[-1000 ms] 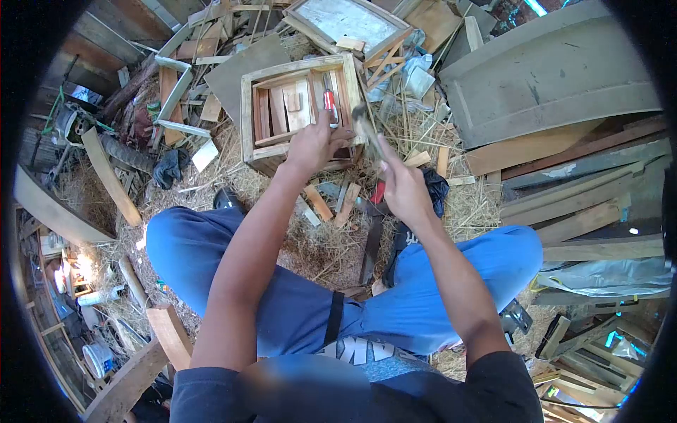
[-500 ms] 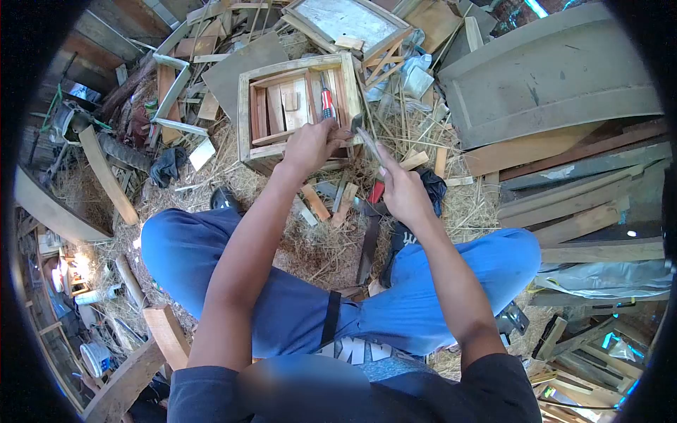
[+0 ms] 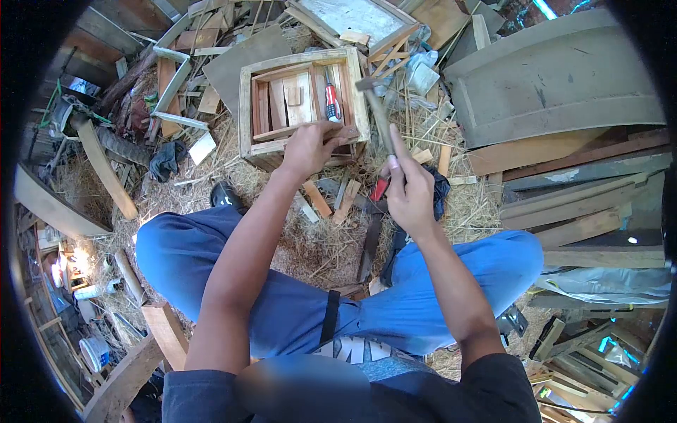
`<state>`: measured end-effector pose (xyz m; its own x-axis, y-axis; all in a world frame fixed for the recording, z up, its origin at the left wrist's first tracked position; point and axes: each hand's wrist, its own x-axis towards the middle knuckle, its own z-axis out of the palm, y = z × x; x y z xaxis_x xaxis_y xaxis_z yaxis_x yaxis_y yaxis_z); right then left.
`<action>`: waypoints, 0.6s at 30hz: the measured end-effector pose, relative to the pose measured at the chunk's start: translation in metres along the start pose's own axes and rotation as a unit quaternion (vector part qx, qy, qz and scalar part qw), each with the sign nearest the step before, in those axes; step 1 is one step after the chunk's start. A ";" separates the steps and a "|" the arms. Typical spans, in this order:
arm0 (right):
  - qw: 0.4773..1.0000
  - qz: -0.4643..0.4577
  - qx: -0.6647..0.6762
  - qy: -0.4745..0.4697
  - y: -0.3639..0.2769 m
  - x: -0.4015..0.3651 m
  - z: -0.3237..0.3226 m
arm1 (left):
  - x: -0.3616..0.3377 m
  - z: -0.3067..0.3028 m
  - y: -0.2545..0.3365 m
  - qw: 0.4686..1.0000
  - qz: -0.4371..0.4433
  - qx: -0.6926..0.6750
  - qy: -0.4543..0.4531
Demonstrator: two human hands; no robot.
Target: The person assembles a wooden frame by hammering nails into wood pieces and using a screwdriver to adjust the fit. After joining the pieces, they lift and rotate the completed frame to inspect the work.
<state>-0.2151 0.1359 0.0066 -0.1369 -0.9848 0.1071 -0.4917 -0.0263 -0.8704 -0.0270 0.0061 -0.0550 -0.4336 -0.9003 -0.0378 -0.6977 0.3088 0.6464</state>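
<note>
A wooden box frame (image 3: 246, 106) stands on the straw in front of me, with a smaller wooden frame inside it. My left hand (image 3: 309, 149) is closed around a small wood piece (image 3: 345, 132) at the near right corner of the box. Raised to the right of the box, my right hand (image 3: 410, 185) grips a hammer (image 3: 379, 113) by its handle, the head pointing away from me and apart from the wood. A red and black screwdriver (image 3: 332, 102) lies inside the box on its right side.
A red-handled saw (image 3: 379, 188) lies on the ground below my right hand. Wood offcuts (image 3: 317, 199) are scattered near the box. A large grey panel (image 3: 550, 84) and stacked boards (image 3: 578, 204) are at the right. Curved planks (image 3: 106, 173) lie at the left.
My right hand has turned the hammer upright, lifting its head up and away from the box corner. My left hand stays at the corner, and the box appears slightly shifted.
</note>
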 end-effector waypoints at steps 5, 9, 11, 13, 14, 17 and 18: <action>0.972 0.120 -0.138 -0.149 0.021 -0.004 0.011 | -0.003 0.005 -0.003 0.999 0.029 -0.010 0.027; 0.976 0.103 -0.132 -0.142 0.009 -0.004 0.006 | 0.001 0.007 -0.007 1.000 0.007 -0.005 0.018; 0.999 -0.042 -0.034 0.006 0.007 -0.008 0.007 | 0.000 0.009 -0.008 1.000 0.007 -0.012 0.025; 0.998 -0.053 -0.026 0.021 0.005 -0.010 0.006 | 0.000 0.010 -0.008 0.999 0.009 -0.017 0.031; 0.997 -0.064 -0.016 0.042 0.005 -0.013 0.006 | -0.001 0.010 -0.008 0.999 0.012 -0.017 0.037; 0.994 -0.030 -0.105 -0.026 0.018 -0.008 0.010 | -0.001 0.008 -0.003 0.999 0.005 -0.043 0.028; 0.972 0.104 -0.164 -0.134 0.018 -0.008 0.007 | 0.000 0.006 0.000 0.997 -0.009 -0.070 0.014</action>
<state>-0.2167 0.1416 -0.0138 -0.0553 -0.9737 -0.2212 -0.7308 0.1904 -0.6555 -0.0302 0.0076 -0.0598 -0.4036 -0.9144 -0.0304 -0.6179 0.2479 0.7462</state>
